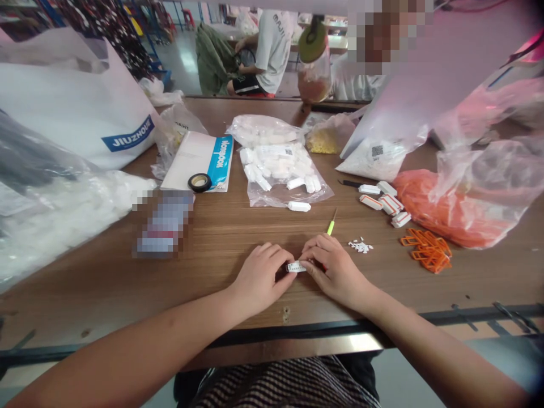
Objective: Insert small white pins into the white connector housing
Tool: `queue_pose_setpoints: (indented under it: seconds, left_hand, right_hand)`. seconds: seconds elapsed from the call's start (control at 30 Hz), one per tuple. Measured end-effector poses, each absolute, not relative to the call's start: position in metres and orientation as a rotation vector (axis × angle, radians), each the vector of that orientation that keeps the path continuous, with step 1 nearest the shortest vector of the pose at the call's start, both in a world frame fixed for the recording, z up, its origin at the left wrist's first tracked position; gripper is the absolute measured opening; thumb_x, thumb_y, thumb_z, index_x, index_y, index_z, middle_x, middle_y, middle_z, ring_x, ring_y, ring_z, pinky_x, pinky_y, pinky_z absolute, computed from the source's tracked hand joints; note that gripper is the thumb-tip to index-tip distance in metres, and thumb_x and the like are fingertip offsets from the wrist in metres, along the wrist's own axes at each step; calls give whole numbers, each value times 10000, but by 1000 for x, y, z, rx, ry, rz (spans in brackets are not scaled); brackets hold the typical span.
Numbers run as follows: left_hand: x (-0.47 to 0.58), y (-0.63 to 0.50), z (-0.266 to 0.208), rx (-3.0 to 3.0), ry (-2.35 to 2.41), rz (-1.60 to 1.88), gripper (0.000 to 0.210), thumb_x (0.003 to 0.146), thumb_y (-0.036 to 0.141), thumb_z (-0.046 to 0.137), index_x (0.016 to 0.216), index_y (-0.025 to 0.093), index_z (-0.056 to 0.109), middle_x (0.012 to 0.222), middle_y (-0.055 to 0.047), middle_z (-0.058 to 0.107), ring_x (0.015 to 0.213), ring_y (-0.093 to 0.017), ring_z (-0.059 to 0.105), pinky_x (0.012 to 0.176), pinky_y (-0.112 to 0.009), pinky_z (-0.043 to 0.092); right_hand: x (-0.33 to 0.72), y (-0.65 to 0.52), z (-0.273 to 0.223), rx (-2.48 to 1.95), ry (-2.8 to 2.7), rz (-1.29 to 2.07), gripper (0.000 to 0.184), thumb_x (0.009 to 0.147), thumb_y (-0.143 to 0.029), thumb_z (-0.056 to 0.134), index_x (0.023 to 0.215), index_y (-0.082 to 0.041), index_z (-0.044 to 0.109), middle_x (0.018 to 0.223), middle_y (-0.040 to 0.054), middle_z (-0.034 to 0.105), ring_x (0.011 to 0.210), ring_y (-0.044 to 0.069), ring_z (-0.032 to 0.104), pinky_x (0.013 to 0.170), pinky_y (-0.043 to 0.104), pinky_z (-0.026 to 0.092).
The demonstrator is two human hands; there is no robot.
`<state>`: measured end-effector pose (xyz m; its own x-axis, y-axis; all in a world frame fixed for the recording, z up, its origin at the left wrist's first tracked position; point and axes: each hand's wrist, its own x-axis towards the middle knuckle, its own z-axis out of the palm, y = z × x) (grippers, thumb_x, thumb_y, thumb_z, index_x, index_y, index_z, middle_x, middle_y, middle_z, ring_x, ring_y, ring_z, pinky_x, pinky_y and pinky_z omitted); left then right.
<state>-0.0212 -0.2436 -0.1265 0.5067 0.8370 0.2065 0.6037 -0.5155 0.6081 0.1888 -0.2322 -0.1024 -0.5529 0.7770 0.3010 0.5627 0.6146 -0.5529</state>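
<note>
Between my two hands, just above the wooden table, is a small white plastic connector housing [296,266] with a row of dark slots. My left hand [264,276] pinches its left end between thumb and fingers. At the other end, my right hand [334,266] has its thumb and fingers closed on the housing; a bit of red or orange shows beside that thumb, too small to make out. A yellow-green handled pick [330,226] lies just beyond my right hand. Tiny white pieces [360,246] are piled to the right of it.
Orange rectangular frames [427,250] lie at right, before a bag of orange parts [450,209]. Several white housings [385,202] sit behind. A bag of white housings [280,164] is ahead; a notebook [187,161], black tape roll [199,182] and blurred phone-like object [165,224] are left.
</note>
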Motion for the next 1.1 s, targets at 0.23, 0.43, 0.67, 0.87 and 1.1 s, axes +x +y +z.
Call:
queue_pose_setpoints:
  seconds: [0.23,0.43,0.67,0.87,1.1]
  left_hand:
    - [-20,-243,-125,2289,1184,699,84,923,277,609,936,197,586,893,-26,634,854,-218,557,794,-393,441]
    - [-21,-244,-126,2290,1191,705,93,921,279,616,928,191,583,888,-30,627,854,-218,555,779,-385,441]
    - [-21,-244,-125,2282,1174,712,71,928,273,602,936,203,589,903,-27,634,867,-218,563,804,-393,446]
    - [-21,-243,-123,2279,1173,702,59,919,249,610,935,201,581,903,-20,633,866,-213,556,810,-397,445]
    - [-22,-244,-125,2261,1154,724,55,932,257,593,923,206,575,904,-18,634,860,-207,550,809,-387,436]
  right_hand:
    - [187,-236,-106,-1001,-2431,260,177,975,-153,495,881,-159,644,937,90,633,859,210,512,789,375,425]
    - [183,-233,-101,-987,-2543,187,217,956,-114,478,848,-149,664,937,94,636,827,209,488,763,363,417]
    - [189,-233,-98,-1000,-2457,408,194,972,-180,506,993,-183,698,946,73,683,860,201,562,781,369,433]
    - [197,-238,-100,-1001,-2467,318,166,944,-187,550,1030,-205,691,975,58,702,875,208,569,795,388,403]
    - [190,-242,-100,-984,-2471,231,162,893,-178,563,954,-200,711,947,57,702,834,205,571,791,389,401]
